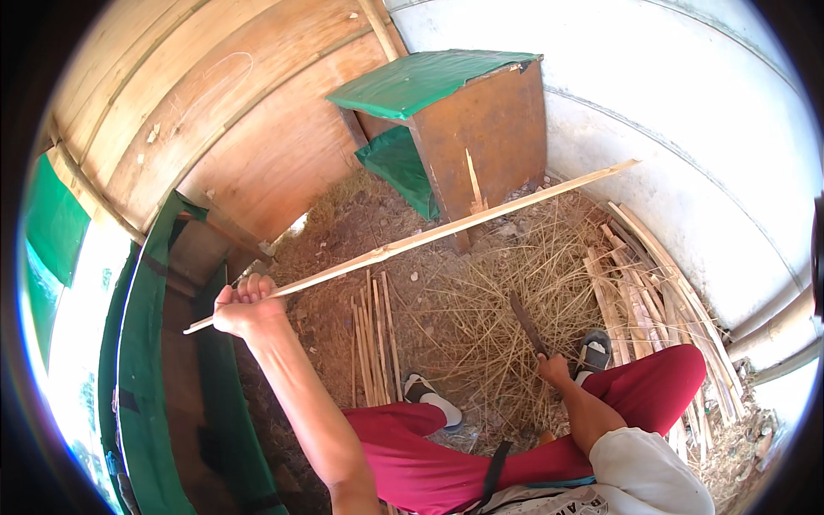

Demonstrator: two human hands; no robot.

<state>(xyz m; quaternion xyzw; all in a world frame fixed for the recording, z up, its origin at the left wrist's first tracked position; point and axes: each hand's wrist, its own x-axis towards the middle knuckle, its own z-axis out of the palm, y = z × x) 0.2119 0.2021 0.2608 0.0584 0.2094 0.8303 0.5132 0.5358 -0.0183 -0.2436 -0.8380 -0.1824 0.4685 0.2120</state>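
The person's left hand was clamped on one long pale strip, its fingers curled around it close to the lower end; from there the strip rose at a slant to the right, over the floor and in front of a brown cabinet. The right hand, also closed, gripped the handle of one knife, whose dark blade pointed up and to the left, well apart from the strip. Two sandals showed on the person's feet, either side of the knife. Near the left foot lay one bundle of thin strips, at least five, with overlaps hiding the exact number; beyond the right foot spread a larger pile of split strips, too tangled to count. Loose straw covered much of the brown earth floor between them. The one cabinet, topped with a green sheet, stood in the far corner, between a plywood wall and a pale wall. Along the left side ran one low green-covered structure, beside a bright opening.
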